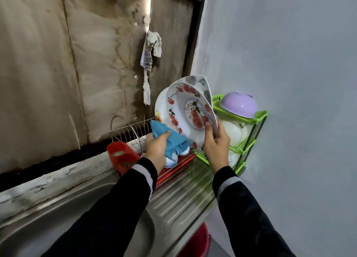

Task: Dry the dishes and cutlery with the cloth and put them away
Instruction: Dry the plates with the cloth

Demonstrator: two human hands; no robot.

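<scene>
My right hand (216,141) grips the lower right rim of a white plate with red flowers (185,110), held tilted on edge above the dish rack. Behind it stand a plain white plate (160,106) and a plate with grey leaf prints (197,81). My left hand (156,147) holds a blue cloth (172,139) bunched against the flowered plate's lower left edge. Under the cloth, white cups (183,152) sit upside down in the rack.
The wire dish rack (131,129) with a red cutlery holder (120,154) stands on the steel drainboard (185,195). A green corner shelf (258,115) holds a purple bowl (239,104) and white dishes. The sink basin (58,218) is at lower left. A rag (151,50) hangs on the wall.
</scene>
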